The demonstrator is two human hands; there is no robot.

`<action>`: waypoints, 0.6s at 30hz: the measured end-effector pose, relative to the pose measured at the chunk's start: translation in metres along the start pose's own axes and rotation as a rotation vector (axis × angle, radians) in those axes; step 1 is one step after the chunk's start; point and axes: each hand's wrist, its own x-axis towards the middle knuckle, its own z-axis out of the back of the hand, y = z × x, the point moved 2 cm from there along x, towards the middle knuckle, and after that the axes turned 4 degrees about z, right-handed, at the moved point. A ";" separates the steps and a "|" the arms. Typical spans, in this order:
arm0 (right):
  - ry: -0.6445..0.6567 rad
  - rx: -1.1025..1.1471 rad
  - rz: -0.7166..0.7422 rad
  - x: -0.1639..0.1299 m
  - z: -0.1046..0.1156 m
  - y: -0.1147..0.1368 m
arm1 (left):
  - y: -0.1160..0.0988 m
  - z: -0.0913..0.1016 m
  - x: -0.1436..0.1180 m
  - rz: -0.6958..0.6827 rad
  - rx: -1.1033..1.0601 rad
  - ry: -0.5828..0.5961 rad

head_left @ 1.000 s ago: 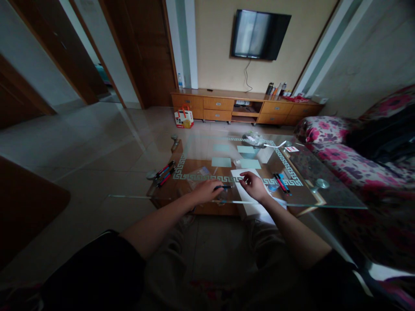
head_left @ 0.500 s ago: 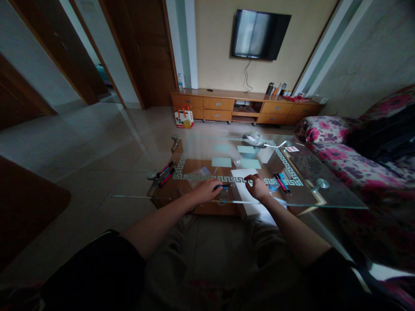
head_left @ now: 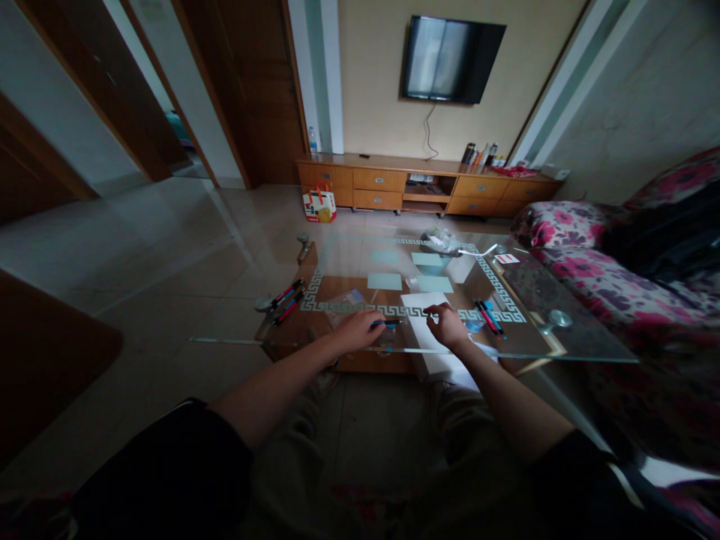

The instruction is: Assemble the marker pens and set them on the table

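Left hand fingers pinch a pen lying over the glass table; right hand, fingers curled, seemingly holding nothing, rests on white paper. Beyond: tiled floor, wooden cabinet, television.

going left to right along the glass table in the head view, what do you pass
pens at the left edge → clear plastic bag → left hand holding a pen → white paper → right hand → pens on the right → round metal fitting
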 end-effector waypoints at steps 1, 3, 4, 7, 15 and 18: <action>-0.002 0.000 0.007 0.000 0.000 0.000 | 0.000 0.000 0.000 0.005 0.000 -0.003; -0.005 0.003 0.024 0.000 -0.001 -0.001 | 0.001 0.000 0.000 0.017 -0.002 -0.006; -0.008 0.003 0.028 0.000 -0.002 -0.002 | 0.001 0.000 0.000 0.020 -0.004 -0.004; -0.025 0.004 0.025 0.000 -0.002 -0.002 | -0.001 0.003 -0.001 0.028 -0.006 0.000; -0.159 0.205 -0.005 0.001 0.010 0.015 | -0.003 0.006 -0.001 0.084 -0.016 0.004; -0.161 0.381 0.009 -0.001 0.009 0.022 | -0.002 0.006 -0.001 0.067 -0.024 0.010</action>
